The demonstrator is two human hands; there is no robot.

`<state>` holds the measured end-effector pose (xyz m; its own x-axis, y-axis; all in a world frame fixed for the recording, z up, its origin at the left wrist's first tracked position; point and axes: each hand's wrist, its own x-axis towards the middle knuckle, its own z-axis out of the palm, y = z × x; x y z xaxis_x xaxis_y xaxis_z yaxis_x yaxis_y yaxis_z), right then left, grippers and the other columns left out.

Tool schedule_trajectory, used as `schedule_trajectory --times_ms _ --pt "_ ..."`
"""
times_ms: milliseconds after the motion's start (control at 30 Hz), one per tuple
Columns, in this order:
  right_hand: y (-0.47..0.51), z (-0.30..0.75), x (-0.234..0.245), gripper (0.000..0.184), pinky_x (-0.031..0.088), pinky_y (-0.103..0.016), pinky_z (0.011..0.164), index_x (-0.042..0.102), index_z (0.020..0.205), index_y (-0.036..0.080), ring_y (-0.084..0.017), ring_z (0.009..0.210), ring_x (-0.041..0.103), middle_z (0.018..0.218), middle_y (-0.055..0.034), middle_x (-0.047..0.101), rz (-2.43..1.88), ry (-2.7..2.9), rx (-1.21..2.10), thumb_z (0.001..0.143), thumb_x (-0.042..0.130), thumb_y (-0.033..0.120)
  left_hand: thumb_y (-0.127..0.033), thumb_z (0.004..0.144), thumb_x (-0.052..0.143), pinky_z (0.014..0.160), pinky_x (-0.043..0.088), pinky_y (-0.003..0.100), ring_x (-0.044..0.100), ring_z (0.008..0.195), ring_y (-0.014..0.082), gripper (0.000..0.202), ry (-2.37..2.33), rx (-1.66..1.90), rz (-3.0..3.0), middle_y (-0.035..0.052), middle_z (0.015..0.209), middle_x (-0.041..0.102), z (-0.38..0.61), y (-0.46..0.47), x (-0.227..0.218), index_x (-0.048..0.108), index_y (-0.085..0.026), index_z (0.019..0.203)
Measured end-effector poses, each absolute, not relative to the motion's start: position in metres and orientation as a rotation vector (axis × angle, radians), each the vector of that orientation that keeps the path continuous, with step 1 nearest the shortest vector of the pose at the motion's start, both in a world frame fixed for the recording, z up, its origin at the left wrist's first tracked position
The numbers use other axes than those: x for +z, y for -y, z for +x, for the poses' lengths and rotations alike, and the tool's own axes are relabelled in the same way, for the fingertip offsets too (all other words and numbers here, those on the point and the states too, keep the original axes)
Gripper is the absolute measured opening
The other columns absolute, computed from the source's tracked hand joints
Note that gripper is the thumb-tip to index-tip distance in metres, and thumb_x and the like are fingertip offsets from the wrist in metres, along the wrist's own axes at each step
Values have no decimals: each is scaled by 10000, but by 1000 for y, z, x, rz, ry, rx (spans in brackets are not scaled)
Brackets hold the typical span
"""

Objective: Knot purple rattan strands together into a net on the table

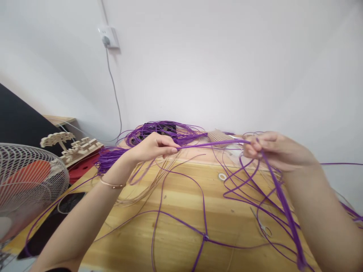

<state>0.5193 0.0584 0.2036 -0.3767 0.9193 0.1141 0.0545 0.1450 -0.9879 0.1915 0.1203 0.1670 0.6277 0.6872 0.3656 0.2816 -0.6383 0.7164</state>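
Observation:
Purple cord strands [211, 144] stretch nearly level between my two hands, above the back of the table. My left hand [159, 146] pinches one end of the stretch between thumb and fingers. At the other side my right hand [268, 147] is closed around the strands, and a blurred length hangs down from it past my forearm. Below, a small purple cord knot [205, 237] lies on the table with cords running out from it in several directions. More loose purple loops lie under my right hand. Beige cords [147, 189] lie beneath my left hand.
The wooden table [181, 196] carries small scissors [263, 228] and a white ring [222, 176]. A purple cord bundle [159, 130] and a beige woven piece [218, 136] lie by the wall. A fan [31, 189], a wooden model [70, 147] and a dark phone-like slab [53, 223] are left.

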Motion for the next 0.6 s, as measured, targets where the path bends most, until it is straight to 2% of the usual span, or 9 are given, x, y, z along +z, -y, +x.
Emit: schedule_trajectory --times_ms 100,133,167,200,267,333,433,600 --pt "-53 535 207 455 331 -239 525 528 490 112 -24 519 475 559 5 512 -1056 1396 1211 830 544 414 -344 751 656 551 443 208 538 589 104 233 -812 882 2190 44 653 634 175 -125 158 719 -121 730" --pt "-52 539 209 481 316 -244 516 517 484 113 -21 514 467 553 7 503 -1084 1341 1178 866 483 404 -349 746 658 552 445 207 541 589 104 238 -829 881 2171 44 655 637 170 -126 155 718 -121 717" --pt "-51 544 210 479 308 -245 508 514 480 121 -26 513 464 546 9 493 -1101 1319 1158 858 498 415 -355 739 661 552 449 209 546 589 106 242 -850 871 2151 45 659 642 166 -127 152 719 -121 717" --pt "-50 548 212 451 311 -242 501 520 479 133 -38 514 460 541 11 485 -1108 1335 1151 800 586 442 -359 729 668 548 454 212 551 583 109 244 -873 855 2132 45 660 647 162 -128 149 721 -122 730" --pt "-50 560 215 406 338 -236 485 547 477 163 -65 512 444 543 8 475 -1120 1414 1122 585 779 478 -359 714 677 553 470 222 559 565 115 240 -914 801 2112 38 635 649 156 -131 144 722 -126 748" --pt "-52 574 218 408 367 -245 473 574 476 186 -91 517 439 550 -10 470 -1178 1488 1059 465 834 499 -351 723 668 570 476 221 560 550 113 227 -931 723 2129 30 585 636 151 -133 141 711 -129 701" --pt "-56 597 222 405 391 -269 480 616 505 203 -125 540 463 572 -45 490 -1340 1523 947 460 812 555 -343 755 634 564 456 195 552 540 102 276 -922 632 2180 28 544 617 147 -133 140 666 -131 581" --pt "-60 613 228 492 427 -314 516 581 501 200 -161 565 501 569 -66 504 -1567 1558 824 391 777 638 -322 752 630 539 462 184 567 547 108 232 -925 640 2144 31 565 634 149 -125 143 670 -143 611"
